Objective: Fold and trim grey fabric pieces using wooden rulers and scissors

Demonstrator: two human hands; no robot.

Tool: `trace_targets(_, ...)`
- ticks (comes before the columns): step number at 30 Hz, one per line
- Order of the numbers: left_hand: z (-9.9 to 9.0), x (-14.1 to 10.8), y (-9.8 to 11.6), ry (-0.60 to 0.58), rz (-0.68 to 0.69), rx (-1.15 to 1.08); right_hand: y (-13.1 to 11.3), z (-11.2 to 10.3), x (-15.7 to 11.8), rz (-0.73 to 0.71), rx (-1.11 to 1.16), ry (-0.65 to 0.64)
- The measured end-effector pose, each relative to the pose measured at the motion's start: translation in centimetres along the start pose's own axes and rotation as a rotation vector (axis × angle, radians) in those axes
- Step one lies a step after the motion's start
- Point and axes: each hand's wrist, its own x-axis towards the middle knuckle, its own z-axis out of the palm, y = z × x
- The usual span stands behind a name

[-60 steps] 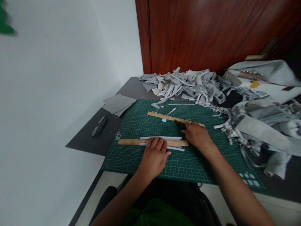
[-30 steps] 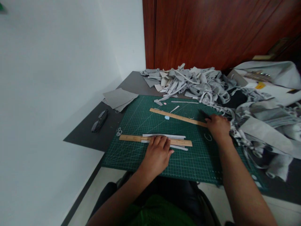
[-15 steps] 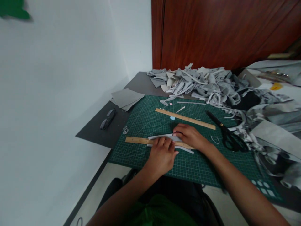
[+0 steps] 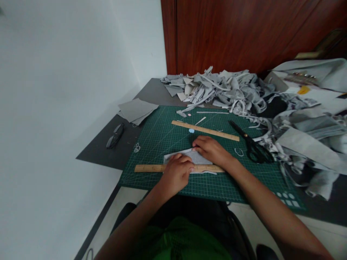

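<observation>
A wooden ruler (image 4: 149,168) lies across a piece of grey fabric (image 4: 199,157) near the front of the green cutting mat (image 4: 217,186). My left hand (image 4: 177,172) grips the ruler from above, its fingers curled over onto the cloth. At the fabric's far edge, which looks folded, my right hand (image 4: 210,148) pinches the cloth between thumb and fingers. A strip of the cloth shows on the near side of the ruler. Part of the fabric is hidden under both hands.
A second wooden ruler (image 4: 206,130) lies farther back, with black scissors (image 4: 252,144) to its right. Grey fabric scraps (image 4: 214,86) are heaped at the back and right. Eyeglasses (image 4: 115,136) and a stack of grey sheets (image 4: 138,110) sit at left, beside the wall (image 4: 67,90).
The gripped ruler has moved towards me, so more fabric shows beyond it. My left hand has shifted with it, while my right hand stays on the far edge. The view has swung slightly.
</observation>
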Motion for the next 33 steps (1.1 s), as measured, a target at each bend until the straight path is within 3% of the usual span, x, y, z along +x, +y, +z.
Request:
trace_targets(6,-0.9,0.0,-0.5,-0.045,-0.034,0.068,-1.3,-0.5,-0.2,-0.058,0.047,0.098)
trace_targets(10,-1.6,-0.2,-0.8,-0.062,-0.054,0.085,-1.1,-1.4,-0.6,0.045,0.033,-0.018)
trace_targets(14,-1.8,-0.1,-0.2,-0.073,-0.081,0.073,-0.2,-2.1,-0.9,0.054,0.052,-0.171)
trace_targets(17,-1.6,-0.1,0.2,-0.045,-0.094,0.060,-0.5,-2.2,-1.0,0.055,0.015,-0.131)
trace_targets(20,-1.4,-0.2,0.3,-0.024,-0.111,0.063,-1.9,-1.9,-0.9,-0.051,0.099,-0.051)
trace_targets(24,-1.2,-0.6,0.6,0.005,-0.107,0.131,-3.4,-0.9,-0.6,-0.216,0.256,-0.088)
trace_targets(28,-0.4,-0.8,1.9,0.041,-0.118,0.189,-2.5,0.1,-0.5,-0.176,0.179,-0.078)
trace_targets(33,0.7,-0.8,3.7,-0.025,-0.091,0.220,-0.7,0.0,-0.6,-0.089,0.127,-0.074)
